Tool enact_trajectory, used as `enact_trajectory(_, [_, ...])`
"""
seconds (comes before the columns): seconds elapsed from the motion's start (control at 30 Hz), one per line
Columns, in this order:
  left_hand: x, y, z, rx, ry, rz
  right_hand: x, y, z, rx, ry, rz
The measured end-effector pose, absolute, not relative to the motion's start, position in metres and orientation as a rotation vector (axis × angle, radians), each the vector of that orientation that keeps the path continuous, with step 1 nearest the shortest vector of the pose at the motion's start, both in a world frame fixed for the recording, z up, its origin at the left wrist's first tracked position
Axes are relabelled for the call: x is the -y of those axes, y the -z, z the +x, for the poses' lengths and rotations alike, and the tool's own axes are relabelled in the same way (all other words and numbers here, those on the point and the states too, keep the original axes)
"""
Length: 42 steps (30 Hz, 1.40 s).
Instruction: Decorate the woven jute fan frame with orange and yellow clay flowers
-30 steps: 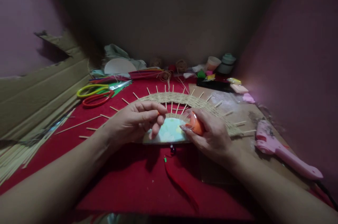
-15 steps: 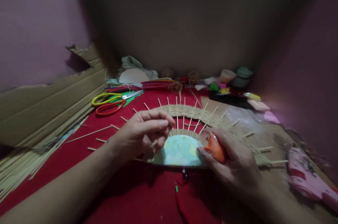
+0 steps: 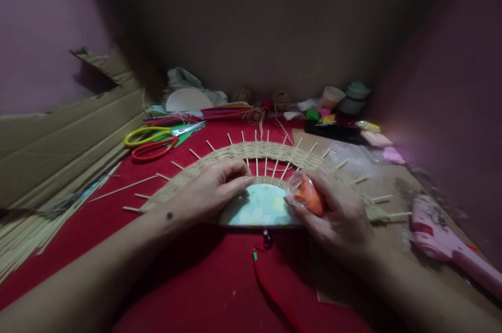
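Your left hand [image 3: 214,189] has turned palm-down by the floral panel [image 3: 259,207] — likely working there; what its fingers hold, I can't tell — while your right hand [image 3: 339,218] grasps the orange packet [image 3: 314,199].

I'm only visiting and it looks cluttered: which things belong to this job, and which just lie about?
Seemingly in the job: orange packet, in the right hand; woven piece, by the left hand.
Seemingly lying about: scissors; glue gun; cup.
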<state>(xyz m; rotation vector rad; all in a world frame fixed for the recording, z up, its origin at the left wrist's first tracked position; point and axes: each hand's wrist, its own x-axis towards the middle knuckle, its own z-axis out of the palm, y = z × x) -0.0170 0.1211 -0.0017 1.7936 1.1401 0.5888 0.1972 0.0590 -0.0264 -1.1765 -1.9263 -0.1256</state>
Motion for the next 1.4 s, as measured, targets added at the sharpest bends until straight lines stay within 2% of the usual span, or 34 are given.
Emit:
enact_trajectory(0.2, [-0.122,0.009,-0.014,-1.168,-0.633,2.195,-0.059,0.027,0.198,1.919,0.136,-1.186])
enact_trajectory(0.37, [-0.123,0.02,-0.011,-1.206,-0.587,2.279,-0.059,0.028,0.198,1.932,0.109,-1.201])
enact_trajectory(0.47, [-0.122,0.008,-0.016,-1.185,-0.471,2.142,-0.06,0.029,0.198,1.926,0.126,-1.191])
enact_trajectory(0.57, [-0.12,-0.015,-0.03,-0.898,-0.122,1.857,-0.06,0.029,0.199,1.928,0.146,-1.189])
enact_trajectory(0.63, [-0.119,-0.027,-0.038,-0.565,0.008,1.869,-0.06,0.029,0.199,1.93,0.142,-1.194])
enact_trajectory(0.7, [-0.117,-0.032,-0.041,-0.466,0.039,1.89,-0.06,0.029,0.199,1.928,0.135,-1.2])
enact_trajectory(0.8, [-0.115,-0.025,-0.037,-0.616,-0.008,1.922,-0.06,0.029,0.2,1.923,0.139,-1.199])
enact_trajectory(1.03, [-0.125,0.001,-0.028,-0.99,-0.384,2.166,-0.06,0.03,0.198,1.934,0.111,-1.195])
enact_trajectory(1.13, [-0.126,-0.002,-0.032,-0.995,-0.317,2.23,-0.06,0.03,0.198,1.936,0.108,-1.197])
enact_trajectory(1.23, [-0.123,-0.016,-0.037,-0.898,-0.198,1.995,-0.06,0.029,0.198,1.933,0.1,-1.209])
enact_trajectory(1.4, [-0.12,-0.026,-0.036,-0.911,-0.277,1.805,-0.06,0.029,0.198,1.936,0.065,-1.21])
